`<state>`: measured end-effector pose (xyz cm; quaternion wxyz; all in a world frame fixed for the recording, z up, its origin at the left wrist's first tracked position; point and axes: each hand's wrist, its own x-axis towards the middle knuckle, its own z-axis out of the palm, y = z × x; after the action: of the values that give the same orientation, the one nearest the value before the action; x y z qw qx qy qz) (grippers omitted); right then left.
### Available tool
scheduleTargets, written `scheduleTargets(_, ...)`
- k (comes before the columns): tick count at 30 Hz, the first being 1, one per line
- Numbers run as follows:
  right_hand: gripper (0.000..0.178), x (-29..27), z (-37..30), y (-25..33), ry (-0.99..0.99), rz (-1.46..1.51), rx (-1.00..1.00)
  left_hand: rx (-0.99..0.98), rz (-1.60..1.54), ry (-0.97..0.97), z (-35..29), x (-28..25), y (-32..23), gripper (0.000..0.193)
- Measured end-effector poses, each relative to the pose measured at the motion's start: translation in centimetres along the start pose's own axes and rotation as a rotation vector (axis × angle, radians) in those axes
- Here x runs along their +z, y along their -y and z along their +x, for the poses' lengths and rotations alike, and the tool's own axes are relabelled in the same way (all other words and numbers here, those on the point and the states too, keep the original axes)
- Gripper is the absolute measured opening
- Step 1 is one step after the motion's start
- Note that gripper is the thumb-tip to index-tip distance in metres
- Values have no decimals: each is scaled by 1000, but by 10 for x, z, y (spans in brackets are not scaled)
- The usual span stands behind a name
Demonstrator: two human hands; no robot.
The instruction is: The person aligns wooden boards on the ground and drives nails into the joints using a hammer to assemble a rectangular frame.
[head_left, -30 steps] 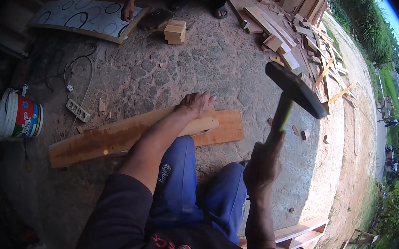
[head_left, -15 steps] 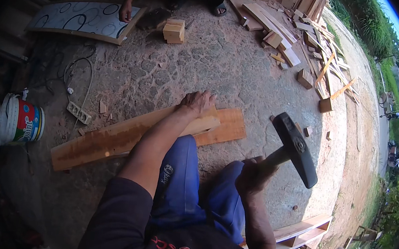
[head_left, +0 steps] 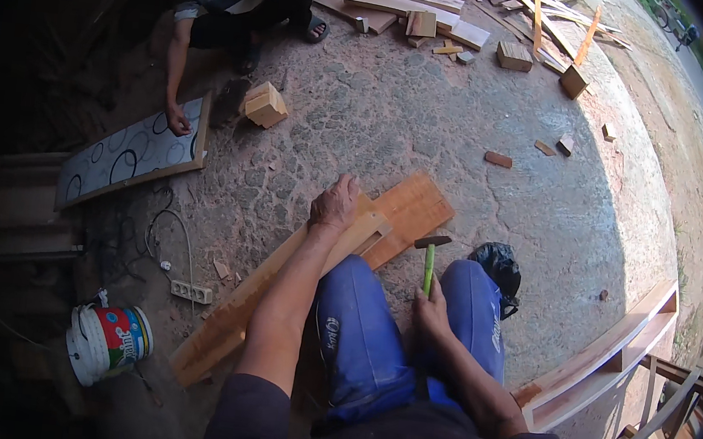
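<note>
My left hand is closed over the far edge of a long wooden frame piece, its fingertips partly hidden. The piece slants across the floor from lower left to the middle, near my left knee. Beneath its right end lies a flat reddish-brown board. My right hand grips a hammer by its green handle, between my knees. The dark hammer head is up, beside the board's right end and apart from it.
A crouching person's hand touches a circle-patterned panel. Nearby are a wood block, a power strip with cable and a paint bucket. A black plastic bag sits by my right knee; a wooden frame lies right.
The hammer has dropped from high near the camera to low between my knees. My left hand stays on the wooden piece. The view has turned, and the black bag now shows.
</note>
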<state>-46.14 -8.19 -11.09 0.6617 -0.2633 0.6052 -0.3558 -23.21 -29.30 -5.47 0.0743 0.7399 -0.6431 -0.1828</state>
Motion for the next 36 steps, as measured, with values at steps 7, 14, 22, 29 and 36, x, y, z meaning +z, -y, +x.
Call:
scheduleTargets(7,68,3,42,-67,-248,-580,-166,327,-75,-49,12,12,9,55)
scheduleTargets(14,39,-61,3,39,-45,-557,-438,366,5,54,15,18,15,51)
scheduleTargets(22,22,-212,43,-4,-480,-993,-169,170,54,-221,-4,22,8,36)
scheduleTargets(29,22,-230,97,-56,-602,-991,-261,105,114,-409,-37,34,-4,49)
scheduleTargets(36,24,-214,105,-44,-471,-1169,-125,88,108,-415,-54,39,8,51)
